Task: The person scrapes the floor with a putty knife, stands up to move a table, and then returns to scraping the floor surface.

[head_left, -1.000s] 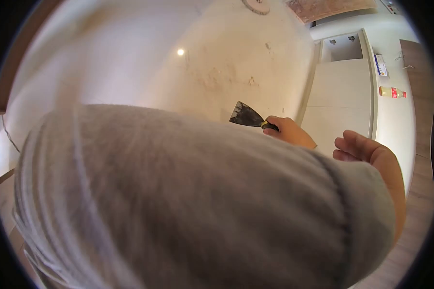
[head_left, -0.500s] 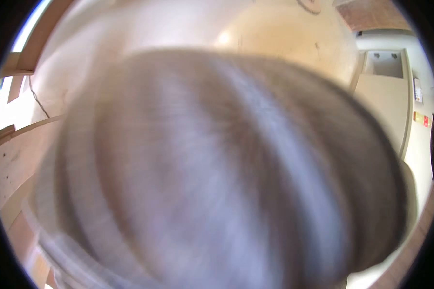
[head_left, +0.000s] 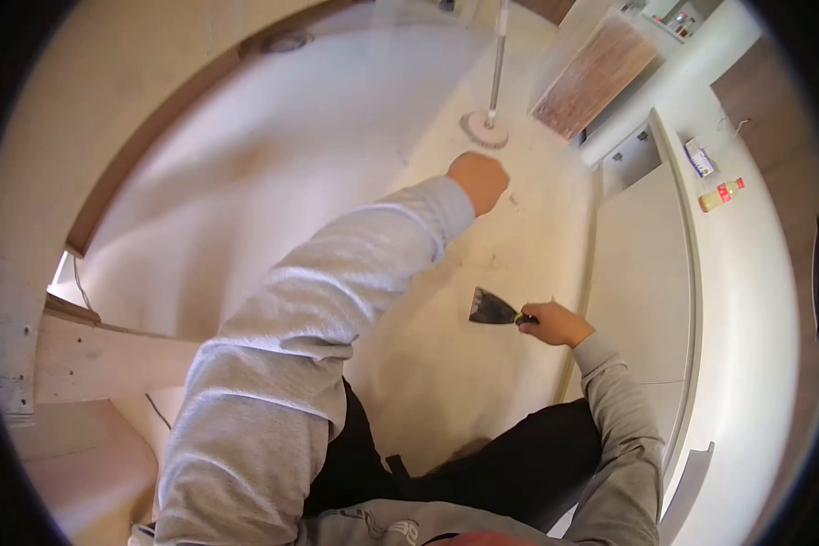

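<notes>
My left hand [head_left: 480, 182] is stretched forward over the pale floor [head_left: 437, 364], closed in a fist. Its fingers curl away from me, so whatever they hold, if anything, is hidden. Lower and to the right, my right hand [head_left: 557, 324] is closed around the handle of a putty knife [head_left: 493, 308]. The knife's wide dark blade points left, with pale smears along its edge. Just beyond my left fist, a mop [head_left: 485, 130] with a round pinkish head rests on the floor, its pole rising out of view.
To the right runs a white ledge [head_left: 746, 264] carrying a bottle with a red label [head_left: 722, 195] and a small white box [head_left: 699, 157]. Cabinet doors [head_left: 646, 255] stand below it. A brown panel [head_left: 596, 77] is farther back. A pale wooden beam [head_left: 109, 364] lies at left.
A blurred grey sleeve filled most of the view before. Now that arm reaches forward, and both hands, the putty knife and the mop show. My view has tilted down.
</notes>
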`<state>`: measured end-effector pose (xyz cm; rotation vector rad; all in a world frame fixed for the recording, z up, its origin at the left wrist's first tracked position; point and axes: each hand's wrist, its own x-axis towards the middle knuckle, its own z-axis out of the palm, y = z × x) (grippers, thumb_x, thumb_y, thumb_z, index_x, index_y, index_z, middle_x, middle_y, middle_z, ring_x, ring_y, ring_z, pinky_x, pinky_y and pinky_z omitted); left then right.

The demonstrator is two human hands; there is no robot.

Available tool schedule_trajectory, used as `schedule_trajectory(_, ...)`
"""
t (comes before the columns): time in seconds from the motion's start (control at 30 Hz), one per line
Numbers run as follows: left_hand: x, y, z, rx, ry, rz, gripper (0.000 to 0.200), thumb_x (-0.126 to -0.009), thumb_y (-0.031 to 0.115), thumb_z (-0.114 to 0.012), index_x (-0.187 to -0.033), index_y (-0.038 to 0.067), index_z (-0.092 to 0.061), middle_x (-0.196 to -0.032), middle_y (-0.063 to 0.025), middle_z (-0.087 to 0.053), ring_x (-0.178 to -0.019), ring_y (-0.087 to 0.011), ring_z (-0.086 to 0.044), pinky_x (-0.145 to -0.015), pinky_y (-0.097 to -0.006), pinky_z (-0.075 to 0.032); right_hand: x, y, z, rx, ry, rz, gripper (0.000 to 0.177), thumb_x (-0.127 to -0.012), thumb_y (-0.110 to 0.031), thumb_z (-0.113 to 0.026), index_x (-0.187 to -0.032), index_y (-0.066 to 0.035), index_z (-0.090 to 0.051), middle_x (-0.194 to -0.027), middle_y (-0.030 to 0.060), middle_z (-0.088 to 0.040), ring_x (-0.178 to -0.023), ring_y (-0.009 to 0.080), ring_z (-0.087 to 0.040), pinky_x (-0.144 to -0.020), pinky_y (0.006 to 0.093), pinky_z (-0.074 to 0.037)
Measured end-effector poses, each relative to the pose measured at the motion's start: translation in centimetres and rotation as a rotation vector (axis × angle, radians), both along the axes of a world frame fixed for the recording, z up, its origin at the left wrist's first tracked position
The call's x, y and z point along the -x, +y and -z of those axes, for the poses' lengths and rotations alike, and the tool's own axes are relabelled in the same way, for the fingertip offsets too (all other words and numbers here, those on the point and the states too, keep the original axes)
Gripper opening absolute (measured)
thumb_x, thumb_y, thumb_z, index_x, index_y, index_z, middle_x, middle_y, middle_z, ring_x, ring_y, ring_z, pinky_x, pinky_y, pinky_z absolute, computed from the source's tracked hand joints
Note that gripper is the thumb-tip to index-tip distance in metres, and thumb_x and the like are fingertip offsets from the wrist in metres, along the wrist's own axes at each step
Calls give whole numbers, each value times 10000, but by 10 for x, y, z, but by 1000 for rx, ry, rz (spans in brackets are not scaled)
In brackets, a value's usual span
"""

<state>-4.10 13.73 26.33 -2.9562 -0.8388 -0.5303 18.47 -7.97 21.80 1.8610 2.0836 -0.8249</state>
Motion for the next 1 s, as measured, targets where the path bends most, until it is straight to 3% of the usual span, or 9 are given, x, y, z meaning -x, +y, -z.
schedule_trajectory(0.2,15,8,-11,125,-28,-27,107,-662,-25,-658,-745,32,-693,-820,-197,-682,-822,-383,-672,-709,-448,-549,9,2,-12,-22,4,-28,322,-870,-331,-656,-1010,-40,-646,-929,199,-678,-888,388,-641,-779,453,-499)
schedule_trajectory(0.33,27,27,-16,281,142,-44,99,-722,-5,-699,-820,-10,-710,-889,-212,-704,-865,-359,-695,-737,-435,-565,19,0,-17,-29,15,46,375,-853,-339,-673,-1084,-48,-631,-955,202,-685,-909,385,-650,-800,435,-505)
schedule_trajectory(0.4,33,58,3,335,122,-88,231,-549,26,-804,-760,37,-712,-796,-182,-697,-810,-338,-687,-690,-431,-559,22,0,-19,-58,38,65,414,-848,-345,-677,-1135,-53,-614,-965,207,-686,-919,384,-653,-810,429,-508)
schedule_trajectory(0.5,65,76,0,315,60,-181,206,-588,22,-796,-777,34,-716,-769,-155,-705,-759,-291,-703,-663,-411,-563,29,0,-21,-88,66,103,510,-841,-348,-697,-1227,-50,-549,-972,221,-687,-920,392,-654,-832,438,-507)
schedule_trajectory(0.57,91,82,-7,528,30,-299,175,-636,18,-779,-801,36,-724,-752,-130,-713,-709,-253,-712,-654,-385,-566,34,1,-18,-157,11,113,547,-840,-325,-692,-1279,-61,-501,-985,230,-679,-931,391,-654,-844,447,-508)
schedule_trajectory(0.73,146,114,32,614,86,-567,174,-682,-21,-739,-848,32,-732,-775,-128,-725,-693,-213,-715,-647,-355,-564,37,0,3,-304,26,56,514,-869,-273,-652,-1293,-32,-490,-976,232,-676,-904,406,-648,-821,473,-507)
schedule_trajectory(0.83,167,114,36,339,172,-635,157,-687,-11,-748,-838,27,-727,-768,-128,-725,-679,-204,-711,-639,-350,-561,38,1,8,-346,8,8,491,-902,-254,-600,-1314,-17,-477,-961,230,-678,-883,408,-646,-797,484,-509)
schedule_trajectory(0.9,181,106,14,744,26,-503,145,-651,71,-808,-739,11,-708,-802,-151,-724,-779,-274,-714,-739,-391,-565,50,1,-1,-321,-26,42,481,-919,-251,-571,-1323,-11,-472,-952,230,-679,-871,407,-647,-785,488,-510)
schedule_trajectory(1.0,182,100,-5,766,6,-515,211,-633,107,-856,-757,21,-708,-796,-135,-727,-814,-243,-714,-760,-375,-562,62,2,-14,-268,-64,-1,452,-941,-259,-528,-1320,-15,-488,-933,228,-682,-843,405,-651,-770,491,-514)
